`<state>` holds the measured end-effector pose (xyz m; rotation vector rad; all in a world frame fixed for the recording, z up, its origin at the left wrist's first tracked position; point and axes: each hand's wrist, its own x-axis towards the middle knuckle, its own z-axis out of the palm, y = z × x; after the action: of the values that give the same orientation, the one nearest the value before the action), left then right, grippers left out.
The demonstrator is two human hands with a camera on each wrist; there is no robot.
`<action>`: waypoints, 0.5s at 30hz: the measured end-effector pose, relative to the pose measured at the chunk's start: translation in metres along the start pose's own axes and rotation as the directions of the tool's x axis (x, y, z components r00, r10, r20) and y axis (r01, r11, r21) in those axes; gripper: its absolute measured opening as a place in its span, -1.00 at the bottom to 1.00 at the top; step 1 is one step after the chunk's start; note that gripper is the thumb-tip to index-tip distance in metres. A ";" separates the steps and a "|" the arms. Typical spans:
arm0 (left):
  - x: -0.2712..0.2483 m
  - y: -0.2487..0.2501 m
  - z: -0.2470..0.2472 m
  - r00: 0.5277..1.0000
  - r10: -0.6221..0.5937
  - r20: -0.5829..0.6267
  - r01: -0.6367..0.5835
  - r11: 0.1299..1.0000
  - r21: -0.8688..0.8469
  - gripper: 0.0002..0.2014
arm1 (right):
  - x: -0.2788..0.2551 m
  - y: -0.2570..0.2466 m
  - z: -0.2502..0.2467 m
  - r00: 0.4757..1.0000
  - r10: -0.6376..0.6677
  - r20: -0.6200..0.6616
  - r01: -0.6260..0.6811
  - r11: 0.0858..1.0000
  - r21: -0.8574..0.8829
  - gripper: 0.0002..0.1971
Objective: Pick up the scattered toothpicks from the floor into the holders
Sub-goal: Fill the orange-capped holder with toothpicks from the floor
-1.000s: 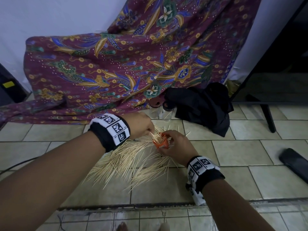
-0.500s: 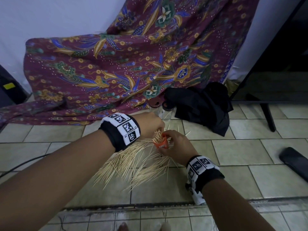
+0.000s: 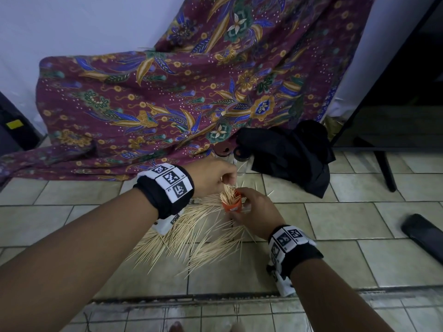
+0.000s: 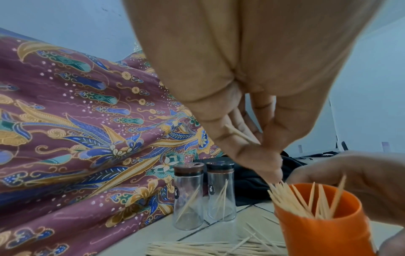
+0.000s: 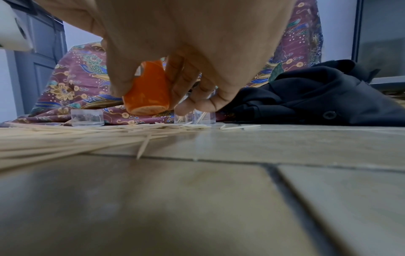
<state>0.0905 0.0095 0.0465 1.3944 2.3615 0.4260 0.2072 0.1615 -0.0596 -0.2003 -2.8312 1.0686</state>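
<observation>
Many toothpicks (image 3: 191,233) lie fanned across the floor tiles (image 3: 335,212), just under and beside both hands; one bunch already stands in the orange holder (image 4: 315,218), leaning toward its left rim with tips poking out. The right hand (image 3: 254,212) grips this holder, thumb and fingers curled round its wall, and tilts it clear of the floor, as the right wrist view shows.

The risk, as I judge it, lies in that tilt: lean it further and the loose bunch could slide out over the rim. A push from above could also splay the sticks or snag their points against each other, so some drop back on the tiles.

The left hand (image 4: 247,138) hangs over the holder's mouth, fingers drawn narrow into a pinch, tips touching the tops of the bunch. One toothpick lies within the curled fingers.

Behind stand two clear holders (image 4: 203,195) with dark caps, few sticks in each, just before the patterned cloth (image 3: 167,104). Black fabric (image 3: 292,154) lies crumpled to their right.
</observation>
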 end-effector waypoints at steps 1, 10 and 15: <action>-0.001 -0.001 0.000 1.000 -0.005 -0.018 0.005 1.000 -0.022 -0.78 | 0.000 0.000 0.000 1.000 -0.002 0.003 0.002 1.000 -0.005 -0.47; -0.010 -0.009 -0.006 0.984 -0.077 -0.162 0.012 0.929 -0.371 -0.67 | -0.001 0.000 -0.003 1.000 0.002 0.020 -0.002 1.000 -0.005 -0.47; -0.010 -0.012 -0.003 0.949 -0.142 -0.281 0.019 0.917 -0.398 -0.87 | 0.000 0.002 -0.002 1.000 0.005 0.018 -0.005 1.000 -0.003 -0.46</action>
<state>0.0848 -0.0051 0.0455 1.1002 2.3745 1.0938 0.2080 0.1645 -0.0594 -0.1984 -2.8501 1.0725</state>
